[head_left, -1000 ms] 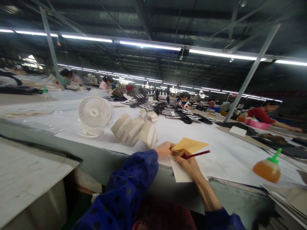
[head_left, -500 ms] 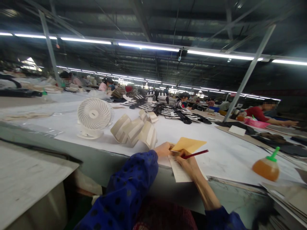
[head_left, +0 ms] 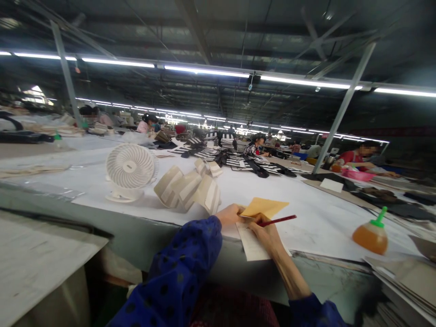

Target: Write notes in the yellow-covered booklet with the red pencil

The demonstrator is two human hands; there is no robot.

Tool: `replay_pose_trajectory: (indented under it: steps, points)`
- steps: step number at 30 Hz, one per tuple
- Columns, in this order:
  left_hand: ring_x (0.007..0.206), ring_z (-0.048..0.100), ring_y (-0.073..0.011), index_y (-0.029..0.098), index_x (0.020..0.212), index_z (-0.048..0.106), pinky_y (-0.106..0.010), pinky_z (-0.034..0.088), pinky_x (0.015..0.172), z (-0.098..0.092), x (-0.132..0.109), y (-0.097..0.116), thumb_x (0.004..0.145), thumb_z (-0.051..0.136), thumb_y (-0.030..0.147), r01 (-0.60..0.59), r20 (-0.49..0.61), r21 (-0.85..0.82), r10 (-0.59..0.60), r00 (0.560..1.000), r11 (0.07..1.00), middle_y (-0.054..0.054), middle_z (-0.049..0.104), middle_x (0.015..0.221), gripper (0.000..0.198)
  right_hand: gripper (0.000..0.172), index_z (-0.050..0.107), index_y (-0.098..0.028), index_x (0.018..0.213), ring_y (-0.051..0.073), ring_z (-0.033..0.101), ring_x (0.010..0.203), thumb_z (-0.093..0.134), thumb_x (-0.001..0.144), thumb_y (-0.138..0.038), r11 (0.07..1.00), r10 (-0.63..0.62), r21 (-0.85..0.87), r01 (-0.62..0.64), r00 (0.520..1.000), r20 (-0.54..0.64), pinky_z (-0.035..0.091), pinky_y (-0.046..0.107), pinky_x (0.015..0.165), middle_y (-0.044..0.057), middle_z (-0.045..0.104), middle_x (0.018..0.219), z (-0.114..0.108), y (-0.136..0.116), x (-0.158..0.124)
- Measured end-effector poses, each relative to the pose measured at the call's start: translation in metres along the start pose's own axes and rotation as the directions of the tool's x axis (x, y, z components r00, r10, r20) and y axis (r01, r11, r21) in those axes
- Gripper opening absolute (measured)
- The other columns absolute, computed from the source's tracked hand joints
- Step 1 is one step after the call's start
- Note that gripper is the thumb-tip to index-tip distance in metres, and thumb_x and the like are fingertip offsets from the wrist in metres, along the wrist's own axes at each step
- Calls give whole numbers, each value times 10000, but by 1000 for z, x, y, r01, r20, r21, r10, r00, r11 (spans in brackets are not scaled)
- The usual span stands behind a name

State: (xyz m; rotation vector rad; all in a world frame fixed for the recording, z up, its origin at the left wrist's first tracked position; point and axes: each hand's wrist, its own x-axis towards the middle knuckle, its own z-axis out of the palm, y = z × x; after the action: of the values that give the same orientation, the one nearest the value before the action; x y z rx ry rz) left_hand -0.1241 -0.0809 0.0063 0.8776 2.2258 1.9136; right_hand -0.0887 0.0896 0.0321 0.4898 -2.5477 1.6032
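My right hand [head_left: 267, 232] is closed around a dark red pen [head_left: 281, 220], its back end pointing right. Under that hand lies a white sheet of paper [head_left: 251, 247] that overhangs the table's front edge. A yellow-orange sheet [head_left: 265, 207] sits just beyond, partly lifted off the white one. My left hand [head_left: 230, 215] is closed at the near-left corner of the yellow sheet, close to the pen hand; its fingertips are largely hidden, and it appears to pinch the papers there. Curled beige-and-white striped pieces [head_left: 187, 187] stand left of my left hand.
A white fan [head_left: 130, 168] stands at the left of the white-covered table [head_left: 306, 213]. To the right is a squeeze bottle [head_left: 371, 234] of amber liquid with a green nozzle, near stacked flat sheets [head_left: 405, 277]. Striped black-and-white pieces [head_left: 235, 156] are heaped farther back; co-workers sit beyond.
The view has shifted slightly, so most things appear a little farther left. Both hands keep their places on the papers, with the pen still in my right hand.
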Motion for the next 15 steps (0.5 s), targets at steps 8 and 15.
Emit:
replay_pose_trajectory:
  steps: [8,15]
  points:
    - [959,593,-208,160,1097,657,-291,424,870,2,-1,3,694,716,356,-13,15,-6,13,1000,1000,-71,669,1057,453,98,448,-204,604,143,435,596,539,627,-228,999,-6,-37,6,1000,21,323,288,556,-37,474,569,1,1,0]
    - [980,588,-215,153,1132,645,-279,427,855,3,-3,7,690,718,417,19,-7,4,-19,1000,1000,-73,661,1076,520,115,427,-211,598,142,422,581,538,626,-221,997,2,-76,1,1000,31,311,285,536,-44,460,559,1,2,3]
